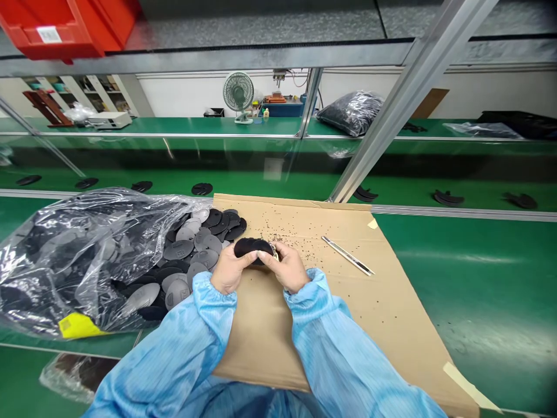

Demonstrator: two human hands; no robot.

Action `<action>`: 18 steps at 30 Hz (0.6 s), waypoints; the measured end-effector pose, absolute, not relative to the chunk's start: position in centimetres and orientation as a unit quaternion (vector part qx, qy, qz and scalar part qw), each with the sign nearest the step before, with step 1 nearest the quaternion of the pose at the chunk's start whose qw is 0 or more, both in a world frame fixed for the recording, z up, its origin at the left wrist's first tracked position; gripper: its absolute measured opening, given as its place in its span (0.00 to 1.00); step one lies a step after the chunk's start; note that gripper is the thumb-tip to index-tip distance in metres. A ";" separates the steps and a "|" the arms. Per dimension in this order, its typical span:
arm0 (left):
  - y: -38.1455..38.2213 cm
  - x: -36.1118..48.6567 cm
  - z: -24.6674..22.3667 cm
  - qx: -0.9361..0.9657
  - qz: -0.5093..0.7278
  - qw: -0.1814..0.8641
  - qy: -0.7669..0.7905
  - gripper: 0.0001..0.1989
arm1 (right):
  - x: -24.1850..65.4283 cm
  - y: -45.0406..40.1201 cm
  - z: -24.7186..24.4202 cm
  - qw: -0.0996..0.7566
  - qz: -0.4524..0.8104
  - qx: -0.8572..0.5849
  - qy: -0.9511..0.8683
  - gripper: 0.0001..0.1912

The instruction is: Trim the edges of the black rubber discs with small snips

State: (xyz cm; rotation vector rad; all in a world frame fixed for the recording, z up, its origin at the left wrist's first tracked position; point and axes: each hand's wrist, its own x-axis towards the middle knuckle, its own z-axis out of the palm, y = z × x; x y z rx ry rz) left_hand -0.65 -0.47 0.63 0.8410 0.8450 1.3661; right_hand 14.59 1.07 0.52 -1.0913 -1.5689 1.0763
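Note:
A black oval plastic part (251, 248) is held between my two hands above the cardboard sheet (261, 337). My left hand (230, 268) grips its left end, thumb on the near face. On its right end, my right hand (287, 266) is closed with the thumb pressed near the middle; a small pale or shiny bit shows beside these fingers, too small to name. Close to my left hand lies a heap of grey and black oval parts (204, 241), spilling from a clear plastic bag (87, 249). A slim cutter knife (348, 255) rests on the cardboard to the right.
Tiny black crumbs (300, 244) are scattered over the cardboard. Behind it, a green conveyor belt (261, 180) carries black parts such as one (202, 188) at left. A slanted metal post (409, 98) rises at right. Overhead, a red bin (69, 29) sits on a shelf.

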 end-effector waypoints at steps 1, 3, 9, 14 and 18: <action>-0.5 -0.6 0.7 0.366 0.592 0.620 0.363 0.15 | 14.6 1.1 0.5 0.459 0.438 -0.440 -0.636 0.18; -0.6 -0.6 0.8 0.374 0.588 0.623 0.356 0.15 | 14.5 1.0 0.4 0.465 0.438 -0.437 -0.632 0.18; -0.7 -0.5 0.9 0.396 0.573 0.629 0.344 0.13 | 14.2 0.7 0.1 0.483 0.452 -0.447 -0.602 0.18; -0.8 -0.4 0.8 0.397 0.567 0.641 0.331 0.12 | 14.3 0.6 0.4 0.486 0.425 -0.465 -0.606 0.18; -0.8 -0.3 0.7 0.370 0.563 0.663 0.328 0.13 | 14.0 0.4 1.0 0.491 0.407 -0.483 -0.600 0.18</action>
